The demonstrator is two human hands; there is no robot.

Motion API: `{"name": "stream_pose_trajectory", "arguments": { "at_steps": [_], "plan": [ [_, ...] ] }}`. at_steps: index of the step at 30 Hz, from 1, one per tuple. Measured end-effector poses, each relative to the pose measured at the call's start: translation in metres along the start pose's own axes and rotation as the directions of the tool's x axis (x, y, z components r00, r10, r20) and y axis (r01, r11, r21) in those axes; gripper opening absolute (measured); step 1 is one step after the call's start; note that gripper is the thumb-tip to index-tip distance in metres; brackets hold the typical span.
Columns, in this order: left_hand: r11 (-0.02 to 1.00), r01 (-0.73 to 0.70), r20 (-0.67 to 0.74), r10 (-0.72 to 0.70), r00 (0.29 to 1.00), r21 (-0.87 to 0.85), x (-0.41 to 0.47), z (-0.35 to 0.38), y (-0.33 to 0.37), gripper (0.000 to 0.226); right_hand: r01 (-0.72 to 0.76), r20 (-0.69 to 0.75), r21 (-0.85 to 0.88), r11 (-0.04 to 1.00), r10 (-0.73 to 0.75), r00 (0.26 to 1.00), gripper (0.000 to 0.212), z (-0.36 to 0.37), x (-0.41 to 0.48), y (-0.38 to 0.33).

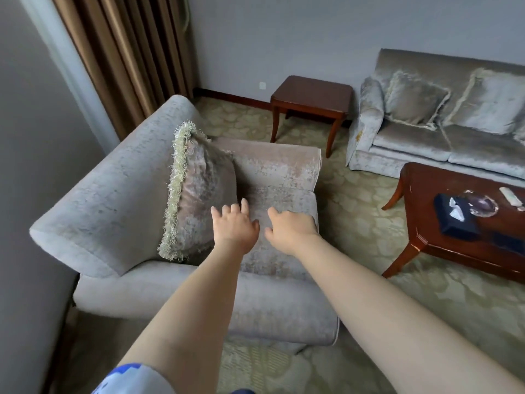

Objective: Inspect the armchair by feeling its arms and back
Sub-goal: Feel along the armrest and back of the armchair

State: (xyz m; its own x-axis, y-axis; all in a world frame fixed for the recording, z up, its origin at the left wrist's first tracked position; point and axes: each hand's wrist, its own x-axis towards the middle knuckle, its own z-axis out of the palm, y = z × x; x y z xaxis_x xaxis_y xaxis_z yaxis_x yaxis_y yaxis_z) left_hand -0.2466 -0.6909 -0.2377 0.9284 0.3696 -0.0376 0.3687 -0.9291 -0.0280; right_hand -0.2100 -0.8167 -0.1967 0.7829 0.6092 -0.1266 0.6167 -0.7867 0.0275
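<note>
The armchair (119,194) stood in the room's corner, its back toward the wall and curtain (127,52). A fringed cushion (199,191) leaned upright against the back, leaving the seat's front edge bare. Both hands reached over the near arm (199,302) to the seat cushion (281,200): the left hand (237,226) spread flat beside the fringed cushion, the right hand (289,226) released, fingers loosely curled downward, grasping nothing. Arms and back apparently awaited inspection.

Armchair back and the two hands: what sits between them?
A fringed cushion leans against the armchair back, beside the left hand; the right hand is farther off. Head view.
</note>
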Motion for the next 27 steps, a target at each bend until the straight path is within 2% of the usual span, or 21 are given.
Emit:
{"name": "stream_pose_trajectory", "arguments": {
  "at_steps": [3,6,9,15,21,24,27],
  "plan": [
    [1.000,0.015,-0.018,-0.015,1.000,-0.006,0.006,-0.003,0.028,0.065,-0.005,0.014,-0.025,1.000,0.006,1.000,0.041,-0.004,0.002,0.043],
    [0.996,0.093,-0.021,-0.093,0.995,-0.006,0.024,-0.001,0.039,0.065,0.021,0.030,-0.034,0.999,-0.019,0.999,0.038,0.000,0.019,0.077],
    [0.981,0.195,-0.004,-0.195,0.981,-0.001,0.056,0.007,0.047,0.064,0.053,0.038,-0.037,0.998,-0.052,0.998,0.037,0.007,0.049,0.105],
    [0.947,0.315,0.039,-0.312,0.949,-0.070,0.134,0.020,0.097,0.058,0.130,0.024,-0.018,0.991,-0.130,0.991,0.036,0.018,0.112,0.185],
    [0.969,0.247,0.080,-0.245,0.966,-0.021,0.180,0.018,0.166,0.055,0.019,0.087,0.017,1.000,-0.021,0.996,0.036,0.023,0.154,0.279],
    [0.948,0.318,0.085,-0.314,0.945,-0.028,0.204,0.016,0.195,0.057,0.030,0.089,0.020,0.999,-0.031,0.996,0.035,0.022,0.179,0.315],
    [0.925,0.377,0.071,-0.374,0.925,-0.035,0.234,0.012,0.230,0.059,0.101,0.081,-0.007,0.995,-0.100,0.992,0.034,0.014,0.210,0.349]
  ]
}}
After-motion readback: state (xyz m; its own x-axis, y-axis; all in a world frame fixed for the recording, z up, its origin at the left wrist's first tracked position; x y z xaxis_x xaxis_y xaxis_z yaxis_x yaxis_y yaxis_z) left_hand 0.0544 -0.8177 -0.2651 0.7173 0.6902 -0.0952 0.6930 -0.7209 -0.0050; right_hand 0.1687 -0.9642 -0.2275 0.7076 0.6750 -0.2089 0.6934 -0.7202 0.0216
